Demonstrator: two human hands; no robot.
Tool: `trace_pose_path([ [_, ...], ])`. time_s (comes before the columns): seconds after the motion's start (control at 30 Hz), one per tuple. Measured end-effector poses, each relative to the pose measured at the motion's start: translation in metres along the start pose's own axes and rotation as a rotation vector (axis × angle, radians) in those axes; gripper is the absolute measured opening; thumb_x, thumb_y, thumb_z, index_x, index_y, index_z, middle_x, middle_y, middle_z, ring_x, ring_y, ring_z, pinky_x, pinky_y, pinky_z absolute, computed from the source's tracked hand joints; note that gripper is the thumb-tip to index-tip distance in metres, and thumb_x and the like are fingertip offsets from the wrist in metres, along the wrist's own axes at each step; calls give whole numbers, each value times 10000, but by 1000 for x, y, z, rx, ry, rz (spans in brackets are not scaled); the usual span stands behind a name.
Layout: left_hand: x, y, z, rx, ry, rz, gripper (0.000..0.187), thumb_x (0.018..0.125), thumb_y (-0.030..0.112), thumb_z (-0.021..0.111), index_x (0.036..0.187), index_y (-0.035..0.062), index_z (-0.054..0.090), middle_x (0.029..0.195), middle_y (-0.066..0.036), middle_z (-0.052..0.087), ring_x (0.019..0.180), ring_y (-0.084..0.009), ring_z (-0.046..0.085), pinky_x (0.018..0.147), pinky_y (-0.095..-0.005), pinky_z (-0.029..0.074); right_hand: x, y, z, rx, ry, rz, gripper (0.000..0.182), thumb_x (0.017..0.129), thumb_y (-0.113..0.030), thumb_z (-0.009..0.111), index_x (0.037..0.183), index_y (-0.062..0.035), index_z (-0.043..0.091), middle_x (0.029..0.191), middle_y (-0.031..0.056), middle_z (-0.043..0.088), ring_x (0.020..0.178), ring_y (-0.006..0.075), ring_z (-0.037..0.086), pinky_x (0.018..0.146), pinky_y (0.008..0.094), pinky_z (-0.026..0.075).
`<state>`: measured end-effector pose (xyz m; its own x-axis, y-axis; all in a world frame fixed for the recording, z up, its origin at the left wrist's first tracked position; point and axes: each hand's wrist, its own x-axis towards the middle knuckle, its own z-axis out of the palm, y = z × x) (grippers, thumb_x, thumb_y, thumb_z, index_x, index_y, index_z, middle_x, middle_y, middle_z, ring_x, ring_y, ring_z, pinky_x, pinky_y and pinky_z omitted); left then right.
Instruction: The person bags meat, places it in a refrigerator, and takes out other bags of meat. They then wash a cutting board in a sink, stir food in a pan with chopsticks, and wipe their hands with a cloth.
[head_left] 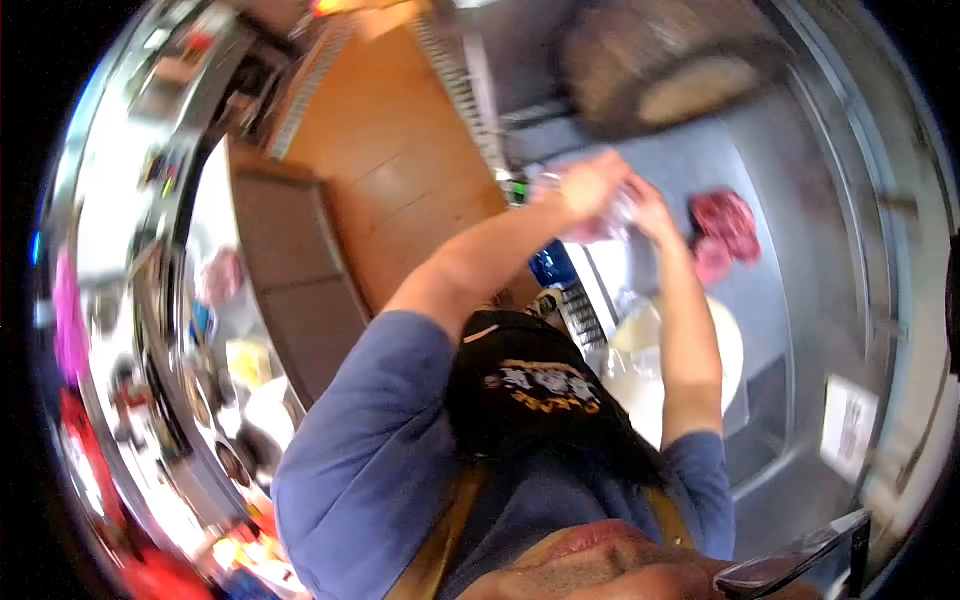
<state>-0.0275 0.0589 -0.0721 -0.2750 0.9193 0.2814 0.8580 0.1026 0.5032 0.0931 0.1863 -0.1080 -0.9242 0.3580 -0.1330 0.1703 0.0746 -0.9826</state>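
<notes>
Motion blurs both of my hands, which are close together over the metal counter. My left hand and my right hand are closed on a clear plastic bag with something pinkish in or behind it. Red and pink pieces of meat lie on the counter just right of my right hand. Beneath my right forearm is a large pale round container. A blue object and a black keypad show below the bag, near my apron.
A large dark round vessel stands at the back. Orange floor runs beyond my left arm. At the far left is a cluttered worktop with a pink bundle and utensils. A white printed sheet is at the right.
</notes>
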Motion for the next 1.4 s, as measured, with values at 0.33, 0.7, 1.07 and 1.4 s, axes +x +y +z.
trace_pose_path([
  [0.33, -31, -16, 9, -238, 152, 11, 365, 615, 26, 645, 958, 85, 534, 952, -118, 561, 872, -339, 592, 700, -423, 490, 8, -30, -23, -494, -261, -16, 127, 887, -111, 549, 962, -17, 589, 794, 10, 533, 676, 96, 482, 613, 227, 404],
  [0.7, -55, -32, 1, -102, 65, 44, 364, 625, 210, 689, 975, 121, 644, 980, -72, 622, 1028, -297, 547, 842, -415, 462, -13, -30, -25, -1136, -140, -190, 144, 785, -184, 526, 838, -51, 532, 846, 169, 572, 833, 371, 569, 710, 465, 458],
  [1.07, -43, -21, 30, -126, -223, -187, 300, 638, 308, 699, 890, 146, 691, 920, -117, 670, 886, -288, 634, 807, -409, 480, -95, 7, 7, -624, 427, 9, 214, 853, -91, 585, 1060, -43, 604, 1017, 99, 626, 932, 192, 588, 832, 304, 456],
  [1.4, -281, -83, -158, -1059, 709, -752, 254, 788, 5, 555, 1010, 71, 658, 976, -79, 671, 905, -196, 625, 809, -327, 503, -167, -32, 87, 8, 504, 256, 126, 914, -212, 562, 906, -88, 580, 830, -9, 585, 705, 71, 498, 579, 220, 364],
])
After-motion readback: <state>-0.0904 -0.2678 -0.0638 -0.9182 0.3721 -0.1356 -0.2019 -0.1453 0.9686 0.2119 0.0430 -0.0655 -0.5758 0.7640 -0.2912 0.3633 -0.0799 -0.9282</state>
